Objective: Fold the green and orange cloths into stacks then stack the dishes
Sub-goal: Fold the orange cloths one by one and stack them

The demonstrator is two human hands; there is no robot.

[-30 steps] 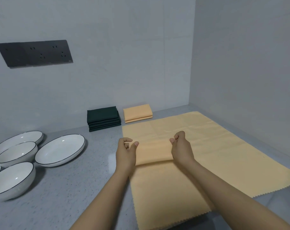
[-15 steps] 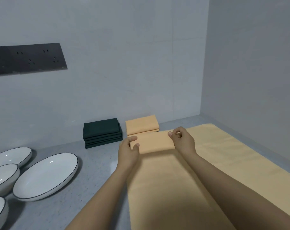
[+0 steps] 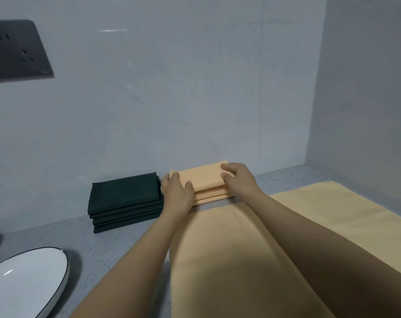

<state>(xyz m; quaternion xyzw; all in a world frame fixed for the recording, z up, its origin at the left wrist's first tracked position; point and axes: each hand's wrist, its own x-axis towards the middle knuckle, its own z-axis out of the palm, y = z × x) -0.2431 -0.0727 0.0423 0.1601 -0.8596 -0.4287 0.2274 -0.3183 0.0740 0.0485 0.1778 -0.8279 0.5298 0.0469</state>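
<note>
Head camera shows us the folded orange cloth (image 3: 203,177) on top of the small orange stack (image 3: 212,195), at the far side of the grey speckled counter (image 3: 117,246), close to the wall. Our left hand (image 3: 177,190) grips its left end, with the thumb on top and the fingers curled around the edge. Our right hand (image 3: 237,177) grips the right end in the same way. Just beside this stack, on its left, we see the stack of dark green folded cloths (image 3: 126,200); the left hand's fingers are touching or almost touching it, we cannot tell which. A large flat orange cloth (image 3: 321,212) lies spread on the counter under our forearms. At the lower left is a white shallow dish with a dark rim (image 3: 27,278). On the wall at the upper left is a black socket panel (image 3: 14,50).
</note>
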